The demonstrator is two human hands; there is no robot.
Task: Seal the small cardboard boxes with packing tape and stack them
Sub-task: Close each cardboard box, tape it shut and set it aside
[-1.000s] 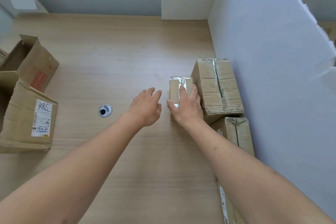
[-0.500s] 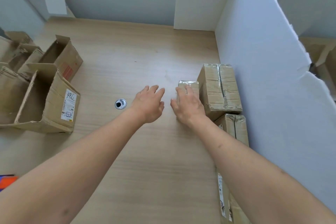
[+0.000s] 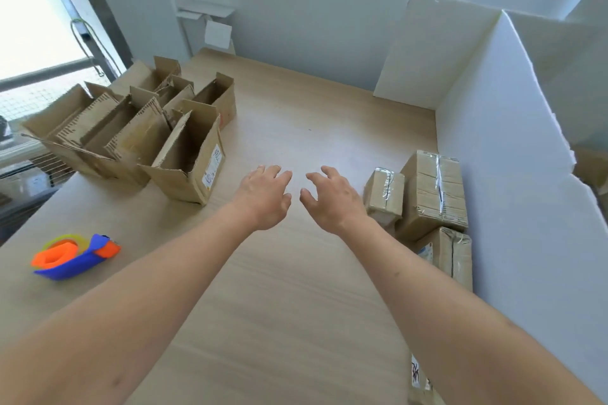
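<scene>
step: between boxes, guessing | left hand (image 3: pixel 265 196) and right hand (image 3: pixel 334 199) empty, fingers loose | sealed boxes (image 3: pixel 431 189) parked at table's right edge | next: open boxes (image 3: pixel 189 164) at left edge need grabbing, tape dispenser (image 3: pixel 74 256) too

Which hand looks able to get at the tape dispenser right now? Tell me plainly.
Probably the left hand. It is open, holds nothing, and bare table lies between it and the tape dispenser on its own side. The right hand would have to cross over.

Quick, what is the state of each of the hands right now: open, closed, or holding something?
Left hand: open, fingers relaxed, holding nothing.
Right hand: open, fingers loosely curled, holding nothing, beside the small taped box.
</scene>
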